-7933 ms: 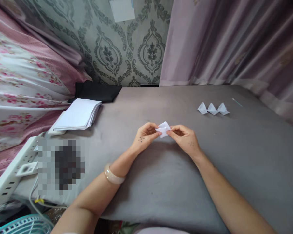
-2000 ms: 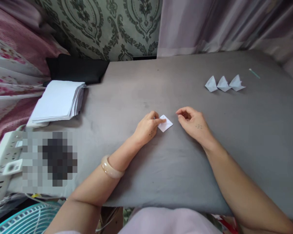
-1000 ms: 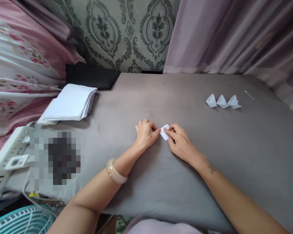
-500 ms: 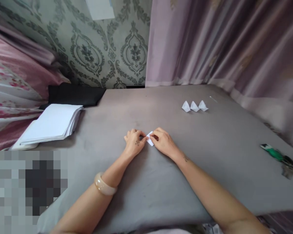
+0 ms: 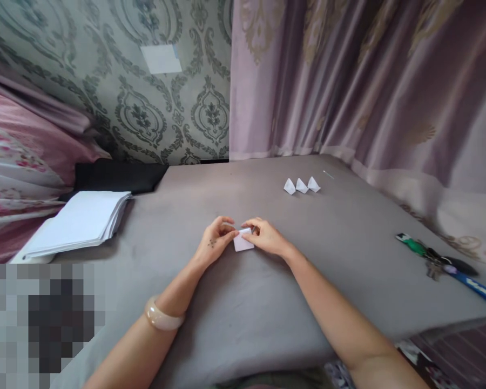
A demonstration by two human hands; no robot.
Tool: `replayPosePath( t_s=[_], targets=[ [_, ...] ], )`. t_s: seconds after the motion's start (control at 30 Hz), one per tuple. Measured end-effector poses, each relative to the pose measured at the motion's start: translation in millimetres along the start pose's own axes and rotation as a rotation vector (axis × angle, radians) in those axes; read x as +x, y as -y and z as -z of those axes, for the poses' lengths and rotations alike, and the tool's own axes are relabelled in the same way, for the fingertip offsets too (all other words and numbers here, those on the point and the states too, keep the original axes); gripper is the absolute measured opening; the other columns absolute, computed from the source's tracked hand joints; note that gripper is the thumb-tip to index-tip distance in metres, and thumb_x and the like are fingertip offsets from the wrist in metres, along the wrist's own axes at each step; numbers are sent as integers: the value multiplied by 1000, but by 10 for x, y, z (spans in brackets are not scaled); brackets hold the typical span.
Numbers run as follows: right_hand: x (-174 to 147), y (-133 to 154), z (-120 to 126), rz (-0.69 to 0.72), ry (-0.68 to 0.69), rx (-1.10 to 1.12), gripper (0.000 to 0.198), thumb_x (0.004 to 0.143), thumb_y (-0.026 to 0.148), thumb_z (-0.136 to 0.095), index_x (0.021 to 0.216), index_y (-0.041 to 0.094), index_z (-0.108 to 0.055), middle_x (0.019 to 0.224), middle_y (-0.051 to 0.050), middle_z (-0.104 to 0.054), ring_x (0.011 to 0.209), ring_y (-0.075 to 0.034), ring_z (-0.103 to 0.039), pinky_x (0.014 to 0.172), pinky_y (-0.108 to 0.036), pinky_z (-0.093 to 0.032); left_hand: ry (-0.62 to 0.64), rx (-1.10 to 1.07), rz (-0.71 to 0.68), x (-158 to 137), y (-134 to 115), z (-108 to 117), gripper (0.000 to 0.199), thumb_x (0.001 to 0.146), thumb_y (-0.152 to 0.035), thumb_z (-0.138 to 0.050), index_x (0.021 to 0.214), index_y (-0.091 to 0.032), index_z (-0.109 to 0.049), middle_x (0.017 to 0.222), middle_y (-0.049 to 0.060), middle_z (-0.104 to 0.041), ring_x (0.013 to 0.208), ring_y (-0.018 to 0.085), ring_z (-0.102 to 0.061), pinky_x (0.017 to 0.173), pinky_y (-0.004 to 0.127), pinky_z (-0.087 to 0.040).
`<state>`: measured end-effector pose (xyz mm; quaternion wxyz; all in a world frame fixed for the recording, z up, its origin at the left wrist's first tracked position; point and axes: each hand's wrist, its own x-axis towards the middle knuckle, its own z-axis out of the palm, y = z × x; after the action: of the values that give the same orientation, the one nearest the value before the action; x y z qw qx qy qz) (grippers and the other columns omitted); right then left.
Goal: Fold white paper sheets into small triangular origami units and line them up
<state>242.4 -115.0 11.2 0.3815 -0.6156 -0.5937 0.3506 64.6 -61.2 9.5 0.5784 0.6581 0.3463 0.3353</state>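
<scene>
Between my two hands, near the middle of the grey-covered table (image 5: 247, 308), is a small folded piece of white paper (image 5: 243, 243). My left hand (image 5: 216, 242) pinches its upper left corner with thumb and fingertips. On the other side my right hand (image 5: 266, 236) grips the right edge, its thumb lying over the paper. The fingers are curled behind the sheet and partly hidden. Farther back and to the right stand three small folded white paper shapes (image 5: 302, 186) in a row, pointed at the top.
At the left lies a stack of white paper (image 5: 81, 219), with a black folded item (image 5: 121, 175) behind it. Keys (image 5: 433, 268) on a green and blue strap rest at the right. A thin white stick (image 5: 328, 174) lies near the curtain (image 5: 283, 81).
The paper between my hands has turned from a slanted position to a squarer one, showing more of its face. The view has tilted up and shifted right.
</scene>
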Motion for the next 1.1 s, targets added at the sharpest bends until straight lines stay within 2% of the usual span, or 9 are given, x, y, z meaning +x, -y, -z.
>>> replayPosePath(
  t_s=[0.1,0.23,0.33,0.43,0.57,0.77,0.9,1.0,1.1],
  targets=[
    [-65,83,83,-20,118,182,24,79,36,-65,91,15,-67,72,2,-59,60,-9,-50,58,-24,-41,-4,-170,-52,-38,-118,-52,48,72,-36,-75,112,-19,-53,72,-3,-62,63,10,-53,61,22,-39],
    [-105,161,91,-26,237,405,31,77,45,-69,84,15,-66,63,4,-56,53,-7,-47,51,-21,-40,-60,-326,10,-71,-218,-105,51,69,-36,-78,110,-17,-55,75,-1,-63,63,10,-56,61,23,-43],
    [-76,156,-1,-83,103,612,34,72,46,-74,85,16,-65,67,3,-61,56,-7,-54,53,-21,-47,-138,-411,73,-66,-224,-131,48,68,-39,-78,104,-15,-59,84,3,-67,70,11,-60,67,25,-47],
    [-33,125,-106,-163,-45,775,36,66,42,-79,89,19,-64,80,0,-68,67,-11,-64,63,-24,-55,-122,-353,98,-48,-190,-133,43,65,-38,-80,95,-13,-64,93,6,-69,82,15,-63,78,28,-48],
    [-9,88,-156,-200,-53,802,35,68,38,-79,94,20,-63,96,-4,-71,80,-15,-68,74,-29,-58,-109,-241,79,-29,-130,-106,35,67,-37,-78,90,-13,-67,90,6,-71,81,15,-64,81,28,-48],
    [24,2,-153,-53,-117,509,26,77,40,-67,93,20,-61,94,-4,-70,90,-17,-65,84,-34,-52,-130,128,-73,-12,-70,-39,23,77,-36,-68,87,-15,-69,78,3,-68,68,12,-57,67,25,-45],
    [17,-36,-122,180,-273,124,22,78,31,-66,97,21,-62,101,-6,-64,90,-18,-62,80,-33,-50,-204,595,-328,-4,-29,38,13,85,-26,-57,85,-18,-68,82,5,-68,80,16,-58,78,29,-44],
    [-20,-31,-73,366,-375,-208,15,83,22,-61,98,24,-65,103,-6,-61,96,-20,-58,84,-33,-48,-150,878,-472,-4,-9,88,21,92,-25,-47,91,-19,-67,94,8,-70,89,19,-58,83,33,-41],
    [-55,-13,-36,446,-341,-477,21,91,16,-48,94,24,-67,95,-7,-63,94,-21,-56,86,-34,-44,-59,1063,-518,-7,-13,101,28,97,-25,-39,96,-19,-66,102,9,-70,93,20,-57,82,35,-39]
  ],
)
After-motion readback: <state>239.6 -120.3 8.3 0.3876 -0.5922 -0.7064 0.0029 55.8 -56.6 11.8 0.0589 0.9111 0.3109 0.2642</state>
